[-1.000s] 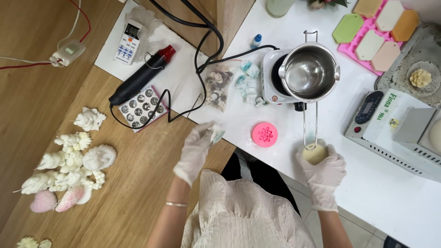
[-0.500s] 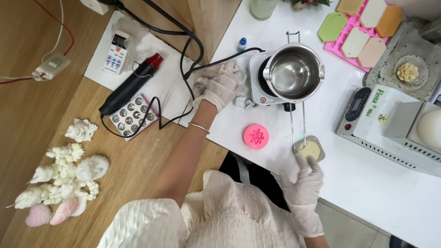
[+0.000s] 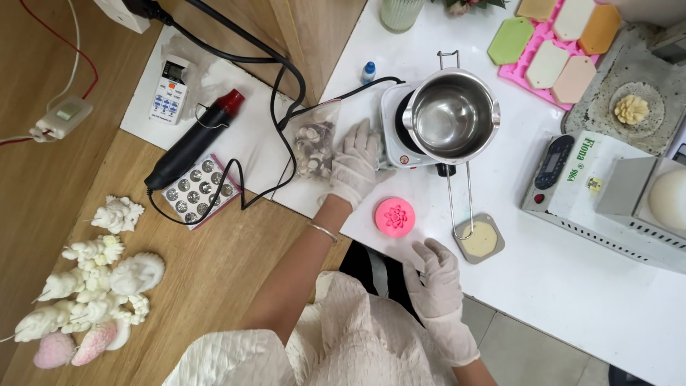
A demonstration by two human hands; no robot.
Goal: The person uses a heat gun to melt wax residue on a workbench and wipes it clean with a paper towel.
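L hand: (image 3: 355, 166) gloved, fingers spread flat, holding nothing. It rests on the white table, touching the clear bag of little shells (image 3: 313, 146) and right by the small white hot plate (image 3: 397, 136).
R hand: (image 3: 437, 280) gloved, fingers wide & loose, holding nothing. It sits at the table edge, near the small square mold w/ pale wax (image 3: 480, 239), not touching it.
Pot: (image 3: 450, 118) shiny steel, looks empty, on the hot plate. Its long wire handle points down at the square mold.
Pink round mold: (image 3: 394, 216) flower shape inside, btwn the 2 hands.
Shell bag: just left of L hand, a black cord (image 3: 275, 86) runs by it.
Other stuff: black heat gun (image 3: 189, 146) far left, scale (image 3: 572, 179) on the right.
Doing it well (my guess): pinch the bag by its top so shells don't spill; keep gloves & cord off the hot plate; don't bump the pot handle.
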